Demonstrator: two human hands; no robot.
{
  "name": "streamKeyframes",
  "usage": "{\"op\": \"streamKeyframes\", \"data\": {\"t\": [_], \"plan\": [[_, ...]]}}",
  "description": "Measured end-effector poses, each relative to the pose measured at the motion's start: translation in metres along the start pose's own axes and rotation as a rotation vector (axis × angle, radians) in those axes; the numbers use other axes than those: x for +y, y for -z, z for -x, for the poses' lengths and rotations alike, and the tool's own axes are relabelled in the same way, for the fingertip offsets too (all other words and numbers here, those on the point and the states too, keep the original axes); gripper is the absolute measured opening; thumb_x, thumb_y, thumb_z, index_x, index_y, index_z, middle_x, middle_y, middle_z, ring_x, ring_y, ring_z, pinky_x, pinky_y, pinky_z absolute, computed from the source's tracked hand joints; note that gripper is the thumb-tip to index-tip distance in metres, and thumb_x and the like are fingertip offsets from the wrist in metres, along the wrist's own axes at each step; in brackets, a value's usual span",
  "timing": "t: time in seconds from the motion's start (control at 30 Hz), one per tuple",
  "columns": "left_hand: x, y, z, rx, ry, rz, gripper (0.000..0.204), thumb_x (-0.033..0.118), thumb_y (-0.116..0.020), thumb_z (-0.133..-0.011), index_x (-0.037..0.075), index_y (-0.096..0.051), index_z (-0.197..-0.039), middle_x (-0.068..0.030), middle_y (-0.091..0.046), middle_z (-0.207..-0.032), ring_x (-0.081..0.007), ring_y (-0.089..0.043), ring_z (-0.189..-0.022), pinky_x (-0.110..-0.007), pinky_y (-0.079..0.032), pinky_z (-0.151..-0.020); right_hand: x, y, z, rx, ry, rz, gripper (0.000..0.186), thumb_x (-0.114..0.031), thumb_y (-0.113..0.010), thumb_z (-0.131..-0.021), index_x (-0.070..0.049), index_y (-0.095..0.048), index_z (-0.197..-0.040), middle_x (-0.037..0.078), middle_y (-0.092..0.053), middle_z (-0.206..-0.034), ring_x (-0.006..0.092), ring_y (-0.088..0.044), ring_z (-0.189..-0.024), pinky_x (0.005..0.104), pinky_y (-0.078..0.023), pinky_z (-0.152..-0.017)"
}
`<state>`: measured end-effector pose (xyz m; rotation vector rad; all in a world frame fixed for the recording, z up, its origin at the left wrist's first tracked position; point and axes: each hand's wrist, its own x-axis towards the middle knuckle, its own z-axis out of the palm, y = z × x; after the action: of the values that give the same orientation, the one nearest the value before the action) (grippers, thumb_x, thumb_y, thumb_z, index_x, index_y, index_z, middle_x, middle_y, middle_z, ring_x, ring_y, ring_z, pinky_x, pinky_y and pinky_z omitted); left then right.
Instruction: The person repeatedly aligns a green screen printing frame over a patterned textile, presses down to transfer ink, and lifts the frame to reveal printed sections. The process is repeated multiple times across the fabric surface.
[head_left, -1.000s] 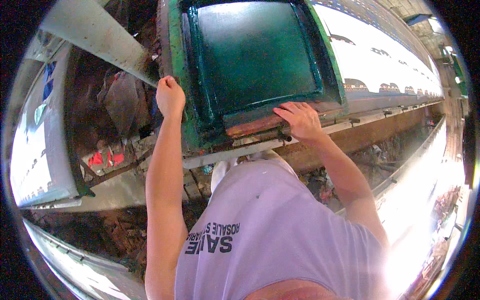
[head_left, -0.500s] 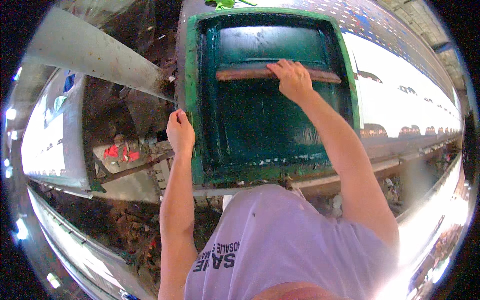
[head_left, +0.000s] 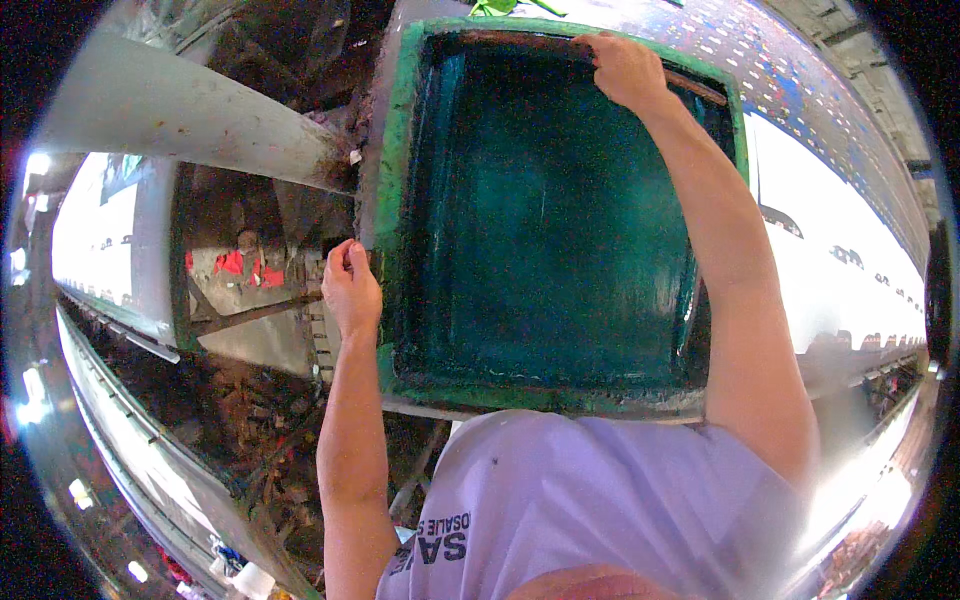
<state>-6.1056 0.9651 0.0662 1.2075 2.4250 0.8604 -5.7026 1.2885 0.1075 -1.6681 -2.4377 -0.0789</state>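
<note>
A screen-printing frame with a green rim lies in front of me, its dark green mesh wet and glossy. My right hand reaches to the far end of the frame, fingers wrapped over a squeegee with a long brown wooden handle. The squeegee lies across the mesh along the far rim, and its blade is hidden. Beside the frame's left edge is my left hand, fingers curled and thumb near the fingertips. Whether anything is between those fingers cannot be made out.
The frame rests on a long table with white printed pieces on the right. A thick grey pole slants in at the upper left. Another table stands beyond a gap, with red scraps below. Something green and leafy lies past the frame.
My right hand has pushed the squeegee away from me, from the upper middle of the mesh to the far rim. My left hand stays by the frame's left edge.
</note>
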Motion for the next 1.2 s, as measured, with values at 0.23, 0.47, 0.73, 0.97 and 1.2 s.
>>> {"op": "streamKeyframes", "data": {"t": [0.23, 0.47, 0.73, 0.97, 1.2], "plan": [[0.0, -0.001, 0.001, 0.009, 0.006, 0.009, 0.033, 0.029, -0.064, -0.112, 0.002, -0.077, -0.125, -0.0158, -0.079, -0.11, -0.0294, -0.073, -0.099, -0.043, -0.057, -0.091, 0.023, -0.012, -0.002, 0.015, 0.049, 0.021, 0.049, -0.01, -0.066, -0.098, -0.028, -0.073, -0.144, 0.012, -0.079, -0.129, 0.0395, -0.075, -0.118, 0.054, -0.061, -0.101], [0.0, 0.001, -0.002, -0.029, 0.021, -0.048, 0.034, 0.03, -0.062, -0.113, 0.002, -0.077, -0.125, -0.0173, -0.08, -0.114, -0.0339, -0.074, -0.103, -0.045, -0.057, -0.093, 0.058, -0.005, -0.029, -0.094, 0.133, 0.079, 0.045, -0.018, -0.068, -0.092, -0.021, -0.076, -0.136, 0.017, -0.081, -0.119, 0.0425, -0.078, -0.108, 0.0582, -0.064, -0.096], [-0.011, -0.002, -0.002, -0.041, -0.07, -0.06, 0.037, 0.031, -0.057, -0.114, 0.001, -0.078, -0.119, -0.0223, -0.079, -0.111, -0.0408, -0.074, -0.103, -0.049, -0.056, -0.09, 0.022, 0.014, -0.01, -0.237, 0.047, 0.076, 0.049, -0.024, -0.076, -0.097, -0.018, -0.073, -0.145, 0.018, -0.08, -0.123, 0.043, -0.075, -0.118, 0.0551, -0.06, -0.103], [0.004, 0.001, -0.009, -0.142, 0.006, -0.135, 0.051, 0.041, -0.05, -0.114, -0.002, -0.077, -0.109, -0.0282, -0.077, -0.112, -0.0513, -0.071, -0.106, -0.058, -0.054, -0.091, -0.015, 0.033, 0.081, -0.301, 0.165, -0.028, 0.04, -0.021, -0.071, -0.092, -0.015, -0.075, -0.131, 0.02, -0.08, -0.117, 0.0449, -0.075, -0.113, 0.0585, -0.06, -0.099], [-0.025, -0.009, -0.025, -0.17, -0.082, -0.054, 0.056, 0.044, -0.048, -0.114, -0.004, -0.077, -0.115, -0.0306, -0.077, -0.116, -0.0516, -0.071, -0.111, -0.06, -0.054, -0.097, -0.091, 0.067, 0.218, -0.34, 0.157, -0.089, 0.033, -0.022, -0.07, -0.096, -0.014, -0.075, -0.128, 0.018, -0.079, -0.116, 0.0438, -0.076, -0.11, 0.0583, -0.062, -0.095]]}}
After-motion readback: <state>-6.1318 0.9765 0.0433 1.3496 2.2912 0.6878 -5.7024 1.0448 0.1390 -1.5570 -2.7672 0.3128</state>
